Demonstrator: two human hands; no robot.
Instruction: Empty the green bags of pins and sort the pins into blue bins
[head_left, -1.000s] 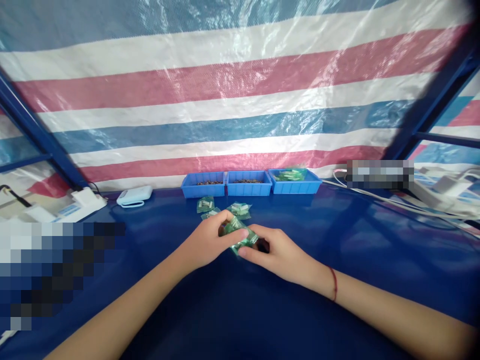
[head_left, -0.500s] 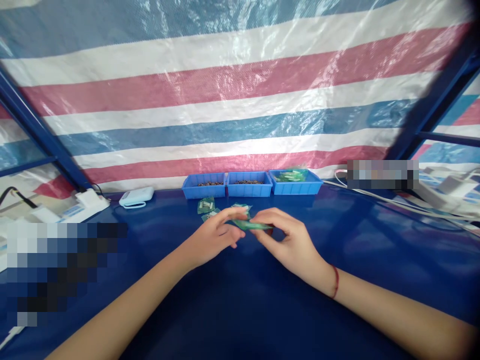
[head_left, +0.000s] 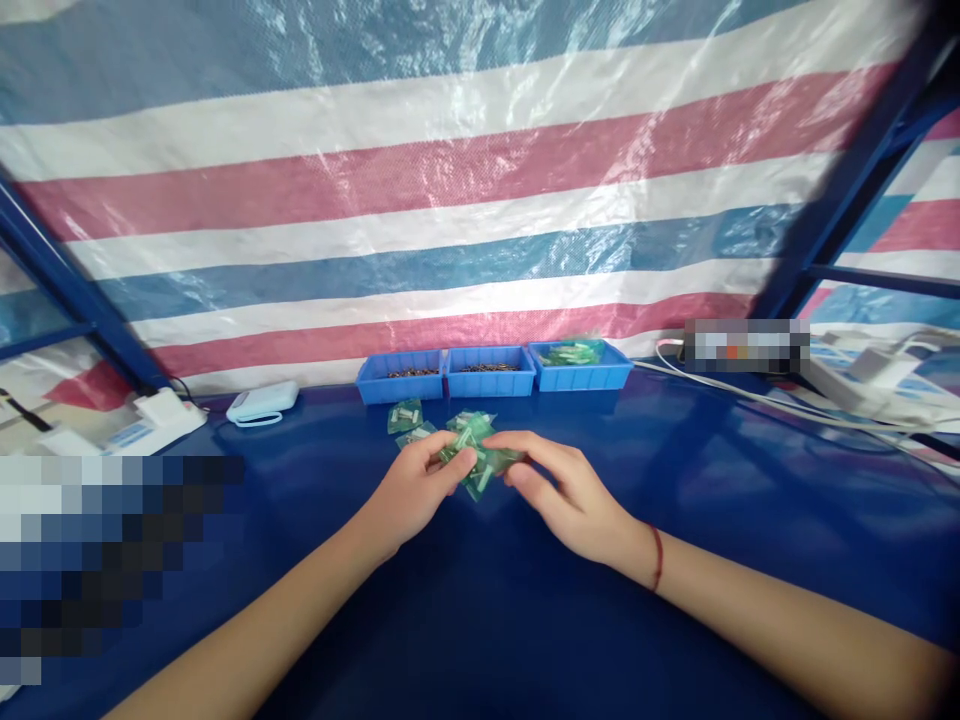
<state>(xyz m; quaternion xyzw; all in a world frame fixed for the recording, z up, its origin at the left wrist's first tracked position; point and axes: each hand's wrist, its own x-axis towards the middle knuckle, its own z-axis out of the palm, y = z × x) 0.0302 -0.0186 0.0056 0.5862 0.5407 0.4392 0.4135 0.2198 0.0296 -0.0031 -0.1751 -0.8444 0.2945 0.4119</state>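
Note:
My left hand (head_left: 420, 485) is closed, its thumb and fingers gripping several small green plastic bags (head_left: 480, 465) of small metal parts. From the other side my right hand (head_left: 577, 495) pinches the right end of the same bunch between thumb and fingers. The bags overlap, so I cannot tell which hand holds which one. Just beyond my left hand, a green bag of small parts (head_left: 405, 416) lies on the blue table (head_left: 465, 620). Another green bag (head_left: 416, 436) is partly hidden behind the left fingers.
Behind my hands stand a left blue bin (head_left: 401, 388) and a middle blue bin (head_left: 491, 384) of small metal parts, and a right blue bin (head_left: 585, 378) of green bags. A light blue case (head_left: 262, 402) lies left. Power strips and cables (head_left: 757, 400) occupy both sides.
My left hand has closed from spread fingers onto the green bags. The bags now show broadside between my hands. The whole view has shifted slightly.

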